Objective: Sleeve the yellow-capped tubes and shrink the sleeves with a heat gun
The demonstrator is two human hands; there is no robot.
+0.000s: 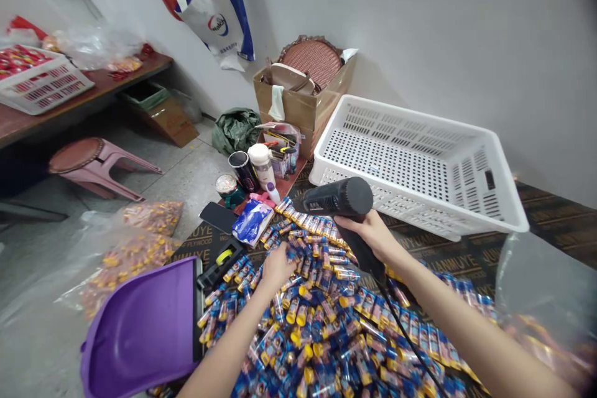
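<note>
Many small blue and yellow tubes lie heaped over the dark printed board, some lined up in rows. My right hand is wrapped round the handle of a black hair dryer, whose barrel sits above the far part of the heap. From the handle a black cord runs down across the tubes. Among the tubes at the heap's far left part rests my left hand, fingers bent down and partly hidden; whether it grips any tube is too unclear to tell.
A white perforated crate stands behind. Left of the heap are a purple dustpan, a tape dispenser, a tissue pack, a phone and cups. A clear plastic bag lies at the right.
</note>
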